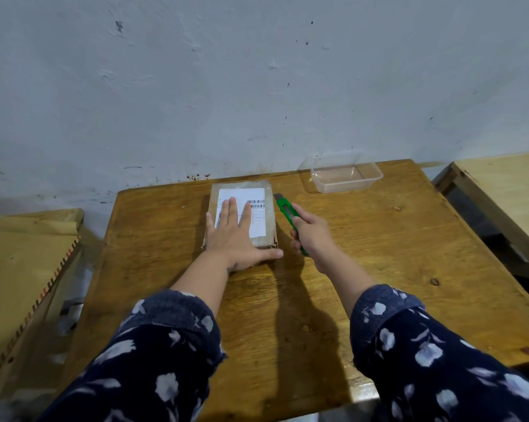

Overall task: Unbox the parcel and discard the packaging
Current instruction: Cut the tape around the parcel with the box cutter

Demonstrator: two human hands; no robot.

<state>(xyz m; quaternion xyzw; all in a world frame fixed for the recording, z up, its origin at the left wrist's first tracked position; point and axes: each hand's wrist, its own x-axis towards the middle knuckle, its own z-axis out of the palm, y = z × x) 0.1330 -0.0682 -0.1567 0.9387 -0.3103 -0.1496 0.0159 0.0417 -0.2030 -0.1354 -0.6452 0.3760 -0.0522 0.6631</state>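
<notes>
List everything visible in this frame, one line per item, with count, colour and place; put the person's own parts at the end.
parcel: one, brown cardboard, taped, far centre of table
label: one, white with barcodes, on parcel top
utility knife: one, green, just right of parcel, blade end near its far right corner
plastic container: one, clear, far right of table, looks empty
table: one, brown wood, against wall
wall: one, grey-white, scuffed, behind table
left hand: one, flat on parcel, thumb along its near edge
right hand: one, gripping knife handle
sleeves: two, dark blue, pale floral print
</notes>
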